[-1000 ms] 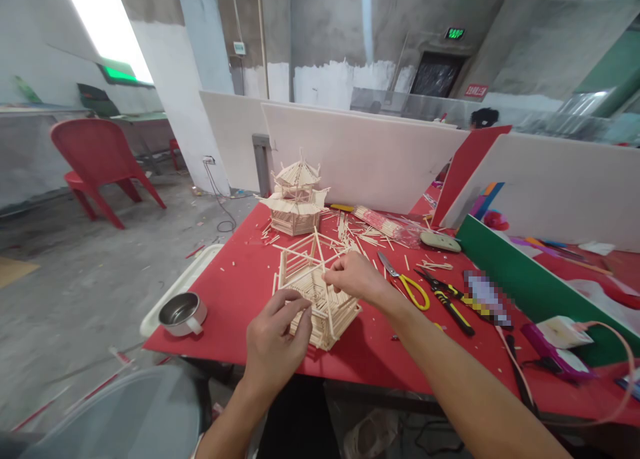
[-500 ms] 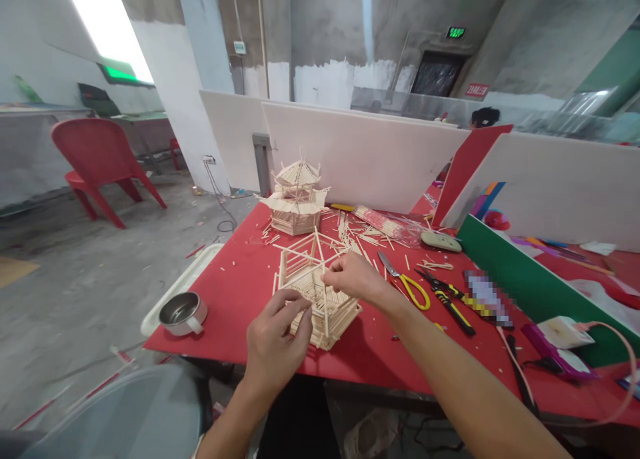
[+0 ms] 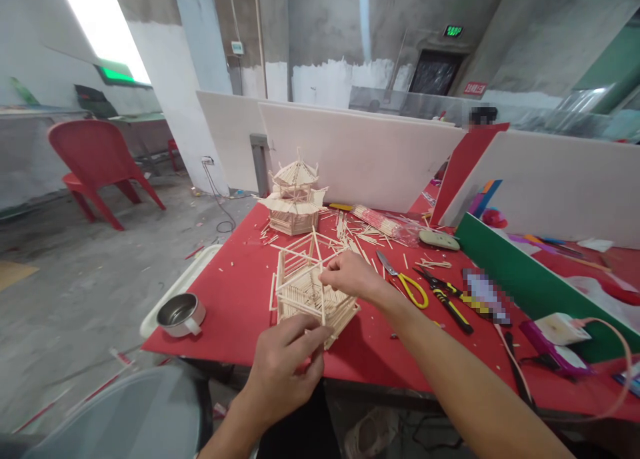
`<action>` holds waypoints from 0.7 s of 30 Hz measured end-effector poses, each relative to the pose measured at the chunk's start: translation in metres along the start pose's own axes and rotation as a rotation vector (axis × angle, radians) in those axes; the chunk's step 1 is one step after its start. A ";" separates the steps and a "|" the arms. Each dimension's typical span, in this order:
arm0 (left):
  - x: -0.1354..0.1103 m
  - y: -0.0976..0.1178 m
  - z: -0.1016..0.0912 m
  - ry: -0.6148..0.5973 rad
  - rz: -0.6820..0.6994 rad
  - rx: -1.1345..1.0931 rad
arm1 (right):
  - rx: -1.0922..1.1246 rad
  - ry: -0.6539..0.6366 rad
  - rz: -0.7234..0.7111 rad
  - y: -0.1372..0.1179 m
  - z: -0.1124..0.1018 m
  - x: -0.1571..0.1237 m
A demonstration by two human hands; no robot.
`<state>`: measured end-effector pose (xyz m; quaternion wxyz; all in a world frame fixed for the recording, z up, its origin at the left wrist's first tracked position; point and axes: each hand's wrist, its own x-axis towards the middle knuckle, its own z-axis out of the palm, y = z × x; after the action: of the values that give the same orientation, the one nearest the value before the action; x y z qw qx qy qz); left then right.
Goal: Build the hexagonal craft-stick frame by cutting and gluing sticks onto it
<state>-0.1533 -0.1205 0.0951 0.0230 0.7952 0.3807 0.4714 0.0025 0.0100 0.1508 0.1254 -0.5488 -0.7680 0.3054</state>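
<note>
A half-built pavilion frame of thin wooden sticks stands near the table's front edge, its roof sticks meeting at a raised centre. My right hand is at its near right side, thumb and forefinger pinched on a wooden stick that slopes down toward me. At that stick's lower end is my left hand, its fingers loosely bent and apart, the fingertips close against the stick; whether they touch it is hard to see. A finished-looking two-tier stick pavilion stands behind.
Loose sticks and a bagged bundle of sticks lie behind the frame. Yellow-handled scissors, pliers and a computer mouse lie to the right. A metal cup sits at the left edge; a green board borders the right.
My left hand has moved right and slightly down, from the frame's front left to the lower end of the stick. My right hand keeps its pinch in nearly the same place.
</note>
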 end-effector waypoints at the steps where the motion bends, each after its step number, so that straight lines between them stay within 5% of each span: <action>1: -0.001 0.000 0.002 0.008 0.021 0.014 | -0.001 -0.004 0.000 0.000 0.000 0.000; 10: -0.006 0.014 0.016 0.211 0.006 0.128 | -0.030 0.008 0.012 -0.002 -0.006 -0.004; 21: -0.007 0.012 0.023 0.253 -0.030 0.141 | -0.072 0.039 0.036 -0.009 -0.010 -0.007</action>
<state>-0.1305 -0.1265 0.0817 -0.0739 0.7231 0.4247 0.5397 0.0036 0.0049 0.1646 0.1149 -0.5724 -0.7660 0.2690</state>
